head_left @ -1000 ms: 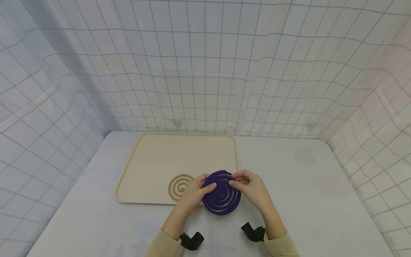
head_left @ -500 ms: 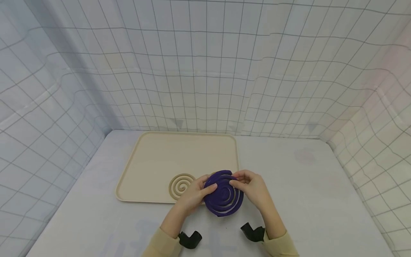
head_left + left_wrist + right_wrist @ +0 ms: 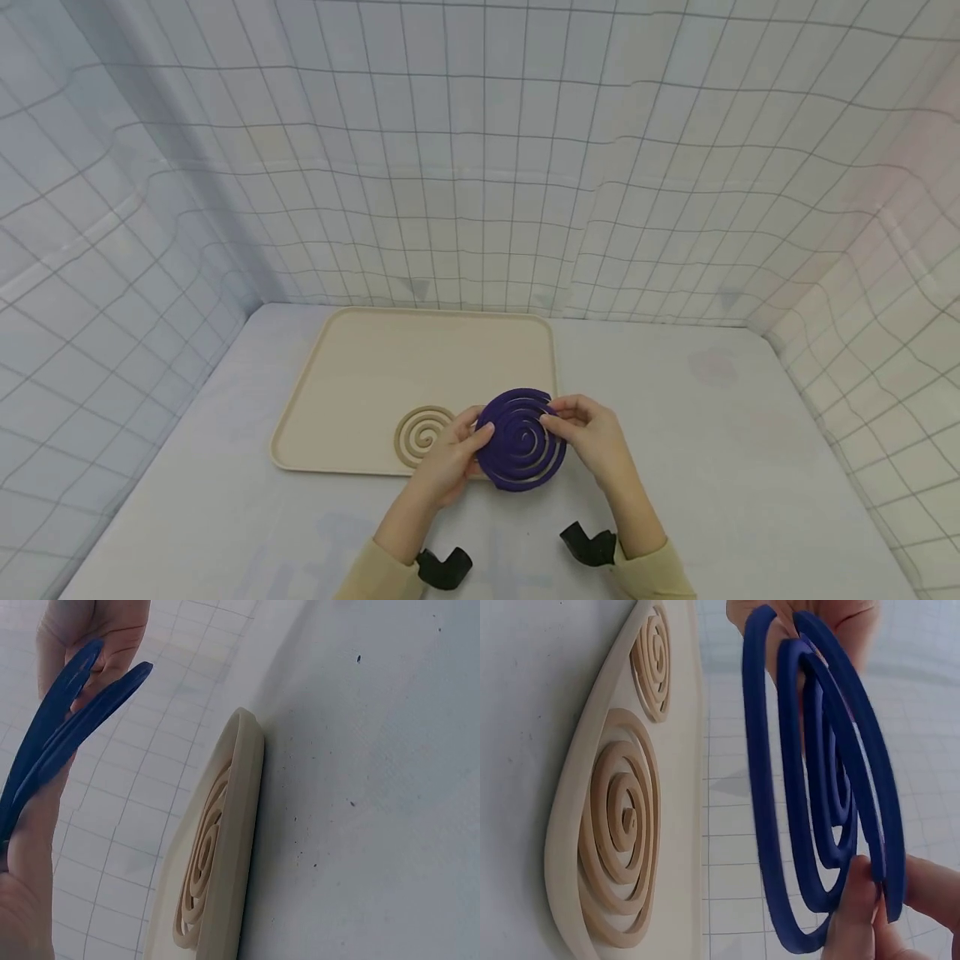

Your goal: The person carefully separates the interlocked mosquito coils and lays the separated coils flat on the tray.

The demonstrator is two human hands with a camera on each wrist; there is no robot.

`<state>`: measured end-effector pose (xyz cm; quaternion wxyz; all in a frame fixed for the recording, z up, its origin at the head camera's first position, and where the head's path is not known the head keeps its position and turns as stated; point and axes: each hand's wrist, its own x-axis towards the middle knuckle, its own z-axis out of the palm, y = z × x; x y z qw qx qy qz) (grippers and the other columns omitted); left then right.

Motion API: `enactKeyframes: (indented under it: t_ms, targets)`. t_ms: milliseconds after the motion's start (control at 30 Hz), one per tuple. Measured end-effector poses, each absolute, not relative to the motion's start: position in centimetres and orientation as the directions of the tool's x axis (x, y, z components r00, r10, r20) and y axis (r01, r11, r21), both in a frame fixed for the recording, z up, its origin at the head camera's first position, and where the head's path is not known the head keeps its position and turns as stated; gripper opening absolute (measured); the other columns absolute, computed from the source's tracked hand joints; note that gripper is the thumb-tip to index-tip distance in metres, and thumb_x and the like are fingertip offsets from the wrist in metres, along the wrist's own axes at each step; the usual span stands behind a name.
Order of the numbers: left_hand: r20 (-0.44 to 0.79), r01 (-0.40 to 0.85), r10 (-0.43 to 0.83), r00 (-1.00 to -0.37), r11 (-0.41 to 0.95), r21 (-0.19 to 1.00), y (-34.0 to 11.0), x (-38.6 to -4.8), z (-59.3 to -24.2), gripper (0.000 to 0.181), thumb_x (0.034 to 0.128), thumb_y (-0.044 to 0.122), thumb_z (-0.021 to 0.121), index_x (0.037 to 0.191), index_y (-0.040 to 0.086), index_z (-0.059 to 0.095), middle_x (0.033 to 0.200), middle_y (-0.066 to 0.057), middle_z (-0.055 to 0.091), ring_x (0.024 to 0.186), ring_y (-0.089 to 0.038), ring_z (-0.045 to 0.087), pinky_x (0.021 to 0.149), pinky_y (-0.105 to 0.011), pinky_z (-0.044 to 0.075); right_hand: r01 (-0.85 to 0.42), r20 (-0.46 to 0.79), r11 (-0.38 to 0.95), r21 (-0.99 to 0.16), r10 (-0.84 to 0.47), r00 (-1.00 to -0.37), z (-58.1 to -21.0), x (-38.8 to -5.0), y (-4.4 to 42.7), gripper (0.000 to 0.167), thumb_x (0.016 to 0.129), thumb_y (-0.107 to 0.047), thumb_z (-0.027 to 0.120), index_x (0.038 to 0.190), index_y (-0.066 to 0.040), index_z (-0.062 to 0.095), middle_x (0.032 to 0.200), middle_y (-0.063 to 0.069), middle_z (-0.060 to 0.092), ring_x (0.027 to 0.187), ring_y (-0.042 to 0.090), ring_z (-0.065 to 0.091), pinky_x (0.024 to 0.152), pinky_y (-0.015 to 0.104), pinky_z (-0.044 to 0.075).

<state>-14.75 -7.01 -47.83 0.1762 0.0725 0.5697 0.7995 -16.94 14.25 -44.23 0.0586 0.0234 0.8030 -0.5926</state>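
Observation:
A dark blue mosquito coil is held up in front of the tray's near right corner, tilted toward the head camera. In the right wrist view its rings stand partly apart in depth, like two interlocked spirals. My left hand grips its left edge, thumb on the near face. My right hand pinches the upper right outer ring near a free end. The left wrist view shows two blue strips spreading apart at their ends. Two beige coils lie in the tray; one is partly covered by my left hand.
A beige tray with a low rim lies on the white table. The second beige coil is mostly hidden in the head view. Black elbow-shaped pieces sit at both wrists. Grid-patterned white cloth hangs around the table.
The blue coil has risen slightly and turned, so its face shows rounder and its gaps look more even. Both hands keep their grip and have shifted only a little.

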Motion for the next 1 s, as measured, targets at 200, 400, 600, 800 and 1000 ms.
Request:
enactKeyframes:
  t_ms: [200,400,600,800,1000]
  targets:
    - [-0.079,-0.125,0.327,-0.942,-0.122,0.985,-6.8,-14.72,-47.53,0.036,0.1044,0.013,0.046,0.134,-0.009,0.043,0.108,-0.011,0.069,0.086,-0.008,0.069,0.073,-0.023,0.058,0.105,-0.134,0.298,-0.949,-0.08,-0.988,-44.25,-17.02,14.51,0.03,0.083,-0.013,0.078,0.107,0.001,0.067,0.096,0.01,0.071,0.08,0.009,0.064,0.07,0.018,0.052]
    - [-0.05,-0.011,0.354,-0.934,0.111,0.994,-6.86,-14.56,-47.09,0.034,0.1037,0.014,0.048,0.133,-0.003,0.049,0.122,-0.028,0.063,0.102,-0.024,0.067,0.082,-0.025,0.056,0.006,-0.094,0.384,-0.923,-0.21,-0.973,-44.13,-16.76,14.84,0.03,0.085,-0.017,0.077,0.109,-0.002,0.067,0.097,0.008,0.073,0.08,0.012,0.069,0.071,0.021,0.054]
    - [-0.074,-0.08,0.386,-0.92,0.0,0.997,-6.93,-14.72,-47.2,0.044,0.103,0.014,0.05,0.141,-0.006,0.041,0.126,-0.031,0.06,0.099,-0.015,0.068,0.082,-0.025,0.057,-0.02,-0.059,0.407,-0.913,-0.181,-0.982,-44.3,-16.7,14.67,0.026,0.086,-0.015,0.075,0.108,-0.003,0.069,0.095,0.009,0.074,0.076,0.012,0.07,0.068,0.02,0.053]
    - [-0.103,-0.174,0.359,-0.928,-0.169,0.97,-7.14,-14.77,-47.53,0.049,0.1006,0.01,0.053,0.142,-0.01,0.037,0.113,-0.011,0.07,0.09,-0.004,0.069,0.078,-0.021,0.057,0.053,-0.092,0.338,-0.94,-0.103,-0.99,-44.46,-16.86,14.53,0.027,0.086,-0.012,0.075,0.11,0.0,0.067,0.097,0.011,0.073,0.076,0.013,0.071,0.068,0.019,0.055]
    - [-0.116,-0.178,0.343,-0.932,-0.158,0.971,-7.24,-14.86,-47.6,0.047,0.0999,0.005,0.053,0.142,-0.008,0.038,0.107,-0.009,0.072,0.087,-0.005,0.07,0.076,-0.021,0.057,0.037,-0.097,0.333,-0.942,-0.168,-0.981,-44.45,-16.92,14.79,0.029,0.085,-0.013,0.076,0.109,-0.002,0.066,0.094,0.01,0.072,0.075,0.014,0.069,0.068,0.022,0.054]
